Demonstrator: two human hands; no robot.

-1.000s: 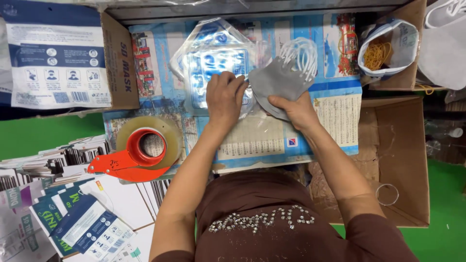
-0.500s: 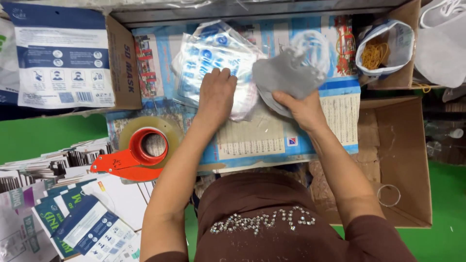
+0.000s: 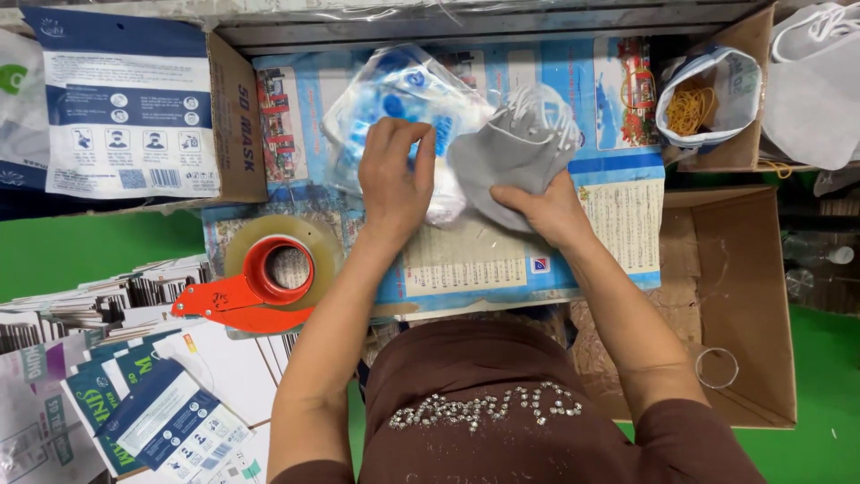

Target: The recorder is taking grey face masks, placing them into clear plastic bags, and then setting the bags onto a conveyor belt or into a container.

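A tape dispenser point(image 3: 269, 282) is lying on the left of the calendar sheet point(image 3: 537, 260). A mask box point(image 3: 134, 112) is standing at the upper left. Flat packets point(image 3: 134, 412) are piling up at the lower left. A bag of rubber bands point(image 3: 703, 94) is sitting at the upper right, above an open carton point(image 3: 743, 296).

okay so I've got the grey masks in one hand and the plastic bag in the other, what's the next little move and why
Probably slide the grey masks leftward into the bag. The right hand grips the stack right beside the bag, and the left hand pinches the bag's edge, seemingly holding it ready.
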